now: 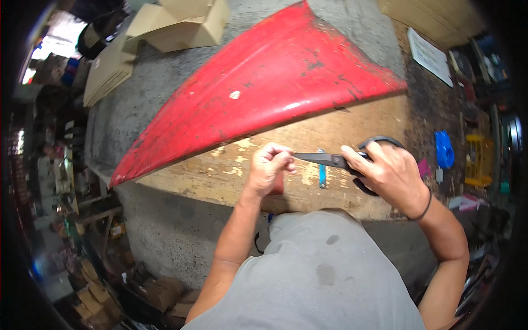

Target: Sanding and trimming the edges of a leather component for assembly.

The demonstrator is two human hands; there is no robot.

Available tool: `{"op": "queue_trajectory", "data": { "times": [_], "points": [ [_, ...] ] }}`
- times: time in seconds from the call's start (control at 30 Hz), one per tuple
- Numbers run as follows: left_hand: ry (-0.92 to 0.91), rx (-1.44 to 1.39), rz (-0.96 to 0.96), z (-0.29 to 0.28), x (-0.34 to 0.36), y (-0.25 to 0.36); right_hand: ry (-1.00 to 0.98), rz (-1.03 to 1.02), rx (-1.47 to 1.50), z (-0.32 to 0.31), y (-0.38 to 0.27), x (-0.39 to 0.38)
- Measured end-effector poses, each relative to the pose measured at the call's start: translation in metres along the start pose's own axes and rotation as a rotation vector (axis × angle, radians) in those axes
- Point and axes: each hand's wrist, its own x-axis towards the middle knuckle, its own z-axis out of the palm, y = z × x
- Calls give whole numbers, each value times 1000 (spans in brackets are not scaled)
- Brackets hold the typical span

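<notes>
My right hand [390,170] grips a pair of black-handled scissors [322,158]; their dark blades look together and point left. At the blade tips, my left hand [270,168] is closed in a pinch. Whatever lies between its fingertips is too small to make out. Behind the scissors, a slim blue tool [322,175] rests on the worn wooden tabletop [220,181]. Part of a reddish-brown thing [279,186] shows under my left hand, mostly hidden. Beyond both hands lies a large red curved panel [258,93], scuffed and chipped along its edges.
An open cardboard box [184,30] stands at the far left beside flattened cardboard [110,69]. To the right are a blue object [444,149], a yellow plastic rack [477,160] and a white printed sheet [430,56]. Cardboard boxes [159,291] clutter the floor at lower left.
</notes>
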Motion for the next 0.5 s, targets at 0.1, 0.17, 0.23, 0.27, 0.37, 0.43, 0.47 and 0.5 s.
{"op": "queue_trajectory", "data": {
  "times": [0.1,0.17,0.23,0.27,0.37,0.43,0.47,0.5],
  "points": [
    [-26,-42,-194,-4,-13,8,31,-121,43,-6,19,-3],
    [18,-72,-102,-8,-21,2,47,60,220,-5,37,-30],
    [44,-112,-48,-12,-28,-7,144,368,279,1,51,-69],
    [44,-111,-77,-6,-31,-10,274,458,235,22,66,-95],
    [33,-29,-163,13,-42,-27,201,945,238,78,94,-159],
    [-21,120,-220,28,-48,-39,198,1017,275,130,114,-194],
    [-95,162,-243,28,-46,-46,104,1051,241,148,123,-205],
    [-166,204,-263,28,-43,-52,106,1045,251,170,130,-217]
  ]
}}
